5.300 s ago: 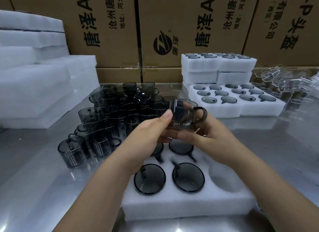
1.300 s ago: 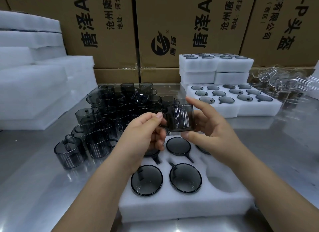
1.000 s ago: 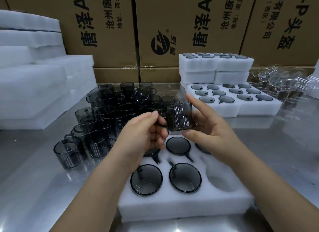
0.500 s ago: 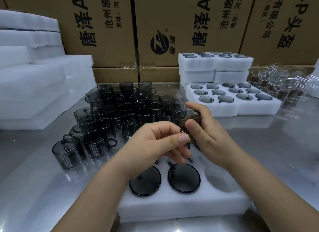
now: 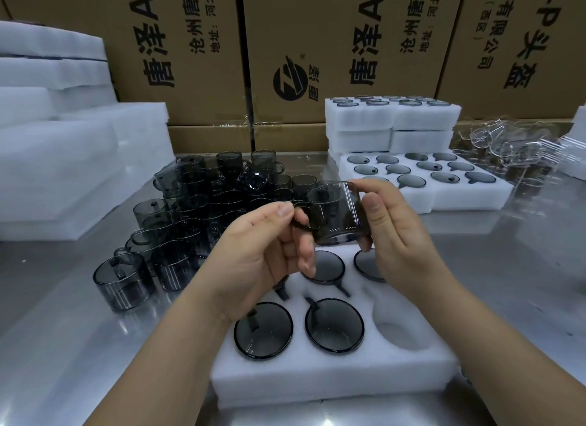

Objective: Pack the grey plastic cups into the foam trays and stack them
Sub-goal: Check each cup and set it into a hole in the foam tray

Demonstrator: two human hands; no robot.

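Note:
Both hands hold one grey transparent cup (image 5: 339, 213) above the near foam tray (image 5: 333, 381). My left hand (image 5: 263, 260) pinches its handle, and my right hand (image 5: 393, 232) grips its body from the right. The cup is tilted, with its mouth toward the upper left. The tray holds several seated cups (image 5: 334, 324), and the hollow (image 5: 399, 330) at its near right has nothing in it. A crowd of loose grey cups (image 5: 203, 210) stands on the steel table to the left.
Filled foam trays (image 5: 425, 191) lie at the back right, with a stack of more trays (image 5: 390, 121) behind them. Plain foam sheets (image 5: 63, 159) are piled at the left. Clear cups (image 5: 513, 153) lie at the far right. Cardboard boxes (image 5: 317, 45) wall the back.
Half a second ago the cup was low between my closed fingers. It is now raised a little and turned, handle in my left fingers, body in my right hand.

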